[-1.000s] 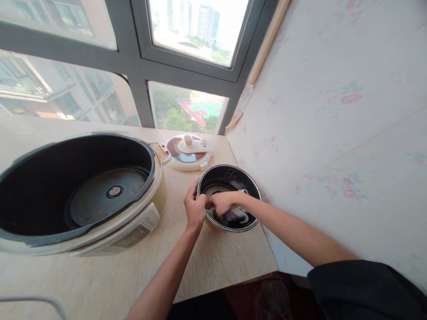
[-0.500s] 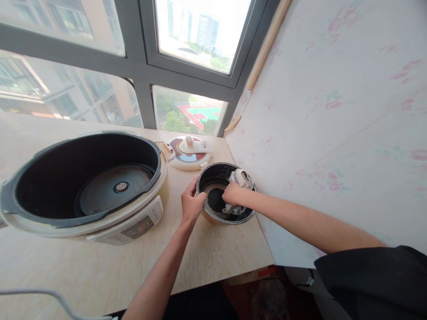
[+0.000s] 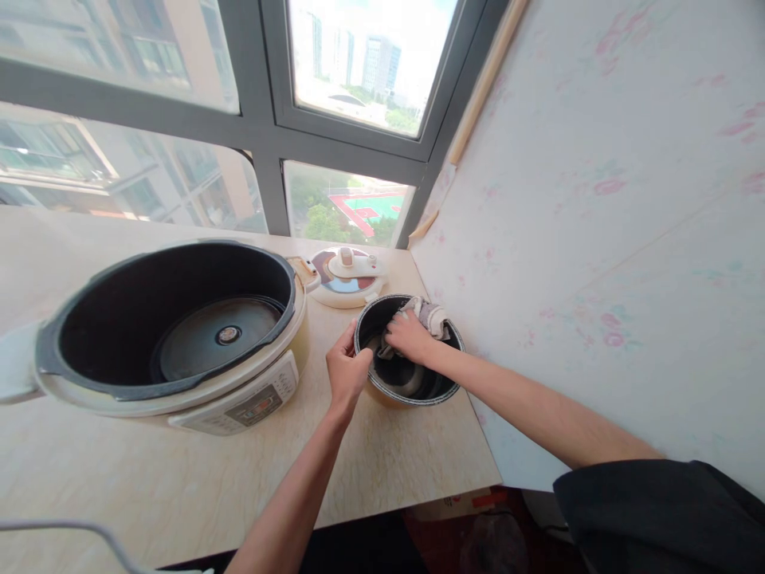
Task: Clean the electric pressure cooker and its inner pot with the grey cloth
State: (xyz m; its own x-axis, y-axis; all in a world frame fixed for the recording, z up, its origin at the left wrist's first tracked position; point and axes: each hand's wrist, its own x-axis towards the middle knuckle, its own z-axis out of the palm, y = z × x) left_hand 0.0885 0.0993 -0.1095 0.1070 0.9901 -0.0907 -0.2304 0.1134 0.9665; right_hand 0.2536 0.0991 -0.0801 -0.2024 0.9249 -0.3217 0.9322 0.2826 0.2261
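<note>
A round inner pot with a dark inside stands on the counter near its right edge. My left hand grips its left rim, thumb over the edge and fingers along the outside. Inside the pot, my right hand is closed on a light, patterned cloth and presses it toward the far inner wall. Part of the cloth bunches up above the far right rim. Under the right hand, the fingertips are partly hidden by the hand and cloth.
On the left stands a large cream pressure cooker body without its lid. Its lid lies behind the pot, below the window. A grey cord runs across the counter at the front left. The papered wall rises close on the right.
My right hand and the cloth have moved from the pot's middle to its far side. My left hand keeps its hold on the rim. The whole view has shifted slightly.
</note>
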